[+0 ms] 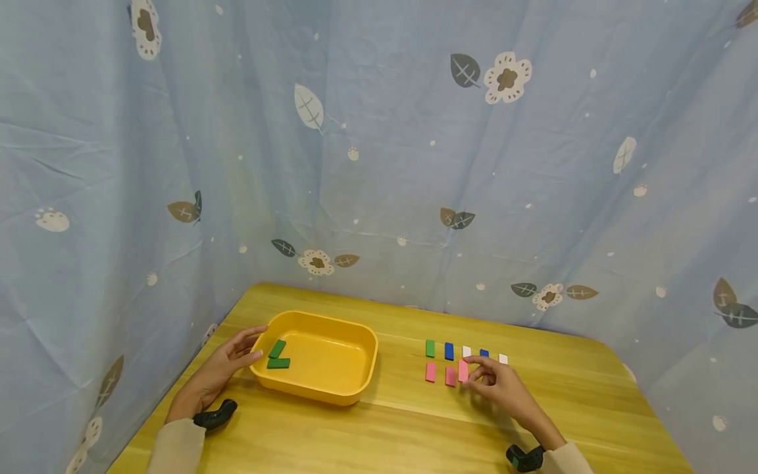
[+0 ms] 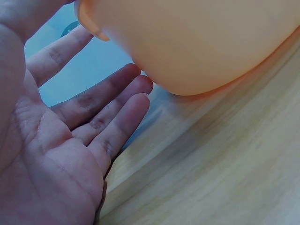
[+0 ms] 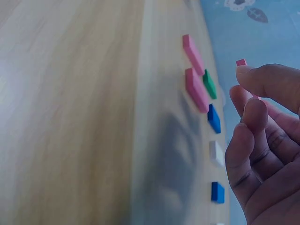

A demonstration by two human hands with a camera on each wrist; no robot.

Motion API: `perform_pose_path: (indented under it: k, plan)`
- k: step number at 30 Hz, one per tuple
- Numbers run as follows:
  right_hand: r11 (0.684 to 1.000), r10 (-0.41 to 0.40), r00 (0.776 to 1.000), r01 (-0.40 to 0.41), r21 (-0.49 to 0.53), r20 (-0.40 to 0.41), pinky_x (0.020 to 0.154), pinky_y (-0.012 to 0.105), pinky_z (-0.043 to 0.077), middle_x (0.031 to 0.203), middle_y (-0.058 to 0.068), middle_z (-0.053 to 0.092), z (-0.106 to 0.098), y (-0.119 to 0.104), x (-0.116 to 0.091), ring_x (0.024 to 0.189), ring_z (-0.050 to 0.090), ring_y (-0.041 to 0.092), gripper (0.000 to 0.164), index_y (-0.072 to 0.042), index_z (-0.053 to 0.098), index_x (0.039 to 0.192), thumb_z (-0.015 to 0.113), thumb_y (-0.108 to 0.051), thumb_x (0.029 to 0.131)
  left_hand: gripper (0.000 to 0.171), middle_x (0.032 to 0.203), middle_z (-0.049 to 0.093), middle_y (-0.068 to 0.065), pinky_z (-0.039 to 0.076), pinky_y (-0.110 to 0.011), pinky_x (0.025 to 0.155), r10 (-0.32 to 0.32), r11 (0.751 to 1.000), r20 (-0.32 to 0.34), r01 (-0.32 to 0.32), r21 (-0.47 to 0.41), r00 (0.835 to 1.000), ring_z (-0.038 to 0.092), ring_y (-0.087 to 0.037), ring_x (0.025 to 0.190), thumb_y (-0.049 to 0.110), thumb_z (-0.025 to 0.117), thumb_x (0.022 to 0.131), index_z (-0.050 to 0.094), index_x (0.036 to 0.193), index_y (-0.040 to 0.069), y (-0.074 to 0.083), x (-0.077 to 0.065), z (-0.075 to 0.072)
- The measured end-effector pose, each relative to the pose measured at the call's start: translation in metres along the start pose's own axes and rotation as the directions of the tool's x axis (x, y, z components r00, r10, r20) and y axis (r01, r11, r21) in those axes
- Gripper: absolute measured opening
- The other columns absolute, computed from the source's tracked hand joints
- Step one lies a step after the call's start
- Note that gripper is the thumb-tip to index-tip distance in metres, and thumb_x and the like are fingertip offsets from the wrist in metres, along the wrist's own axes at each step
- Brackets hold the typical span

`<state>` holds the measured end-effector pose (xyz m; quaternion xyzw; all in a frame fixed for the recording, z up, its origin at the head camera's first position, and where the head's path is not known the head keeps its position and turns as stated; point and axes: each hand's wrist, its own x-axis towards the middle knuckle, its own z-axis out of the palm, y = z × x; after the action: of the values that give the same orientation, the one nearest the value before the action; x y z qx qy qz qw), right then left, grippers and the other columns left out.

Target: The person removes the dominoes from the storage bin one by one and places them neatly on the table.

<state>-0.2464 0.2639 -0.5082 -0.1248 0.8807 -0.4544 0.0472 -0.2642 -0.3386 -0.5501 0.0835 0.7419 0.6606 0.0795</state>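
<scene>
My right hand (image 1: 496,384) pinches a pink block (image 1: 463,370) between thumb and fingertips, above the table. Its end also shows pink past the thumb in the right wrist view. Close by on the table lie two pink blocks (image 1: 441,374), a green block (image 1: 430,348) and a blue block (image 1: 449,351). At the left, my left hand (image 1: 220,368) touches the rim of a yellow plastic tub (image 1: 355,397), its fingers nearly straight along the outside. Two green blocks (image 1: 277,363) lie inside the tub near that hand.
Past the right hand, a white block (image 1: 503,359) and another blue block (image 1: 484,353) continue the back row. A white block (image 1: 466,351) lies partly behind the held one. Blue patterned curtains (image 1: 403,164) hang along the wooden table's (image 1: 331,441) back and sides.
</scene>
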Motion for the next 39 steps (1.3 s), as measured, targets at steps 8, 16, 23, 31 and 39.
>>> perform_pose_path:
  k: [8,16,23,31,39]
  plan:
    - [1.0,0.004,1.0,-0.004,-0.019,0.02,0.055,0.024,0.048,0.09,0.006,0.069,-0.001,0.01,-0.003,0.066,0.06,0.017,0.049,-0.003,0.063,0.136,0.08,-0.016,0.092,0.064,0.163,0.029,-0.019,0.044,-0.015,0.096,0.025,1.0,0.01,-0.025,-0.002,1.0,0.045,0.001,0.127,0.022,0.064,0.104,0.035,0.161,0.017,0.0,-0.001,-0.001]
    - [0.998,0.059,0.998,-0.059,-0.001,0.025,0.055,0.025,0.048,0.087,0.006,0.067,0.0,0.021,-0.008,0.068,0.061,0.017,0.052,0.002,0.061,0.136,0.08,-0.017,0.092,0.063,0.162,0.031,-0.017,0.046,-0.017,0.097,0.022,1.0,0.007,-0.022,-0.01,1.0,0.049,0.005,0.124,0.021,0.064,0.104,0.035,0.16,0.018,-0.001,0.001,-0.001]
    - [0.998,0.052,0.999,-0.052,-0.037,0.006,0.054,0.026,0.049,0.085,0.005,0.067,0.001,0.029,-0.005,0.065,0.059,0.016,0.052,0.002,0.062,0.135,0.081,-0.018,0.091,0.063,0.162,0.03,-0.018,0.046,-0.017,0.096,0.021,1.0,0.007,-0.021,-0.017,1.0,0.05,0.005,0.123,0.02,0.063,0.104,0.035,0.161,0.017,-0.001,0.001,-0.001]
    - [0.995,0.079,0.997,-0.079,-0.06,0.011,0.051,0.029,0.05,0.079,0.005,0.064,0.002,0.032,0.0,0.059,0.057,0.018,0.052,0.003,0.061,0.135,0.08,-0.018,0.091,0.064,0.162,0.029,-0.02,0.045,-0.017,0.097,0.025,1.0,0.02,-0.025,-0.005,0.999,0.046,-0.004,0.129,0.023,0.063,0.105,0.033,0.161,0.017,0.0,-0.001,-0.001]
    - [0.995,0.097,0.994,-0.097,-0.011,0.052,0.053,0.03,0.051,0.08,0.008,0.065,0.0,0.03,0.001,0.061,0.057,0.02,0.058,0.006,0.055,0.14,0.078,-0.019,0.093,0.063,0.162,0.03,-0.02,0.047,-0.02,0.097,0.031,0.999,0.021,-0.03,-0.009,0.999,0.046,-0.011,0.131,0.021,0.064,0.104,0.035,0.16,0.016,0.002,-0.002,0.0]
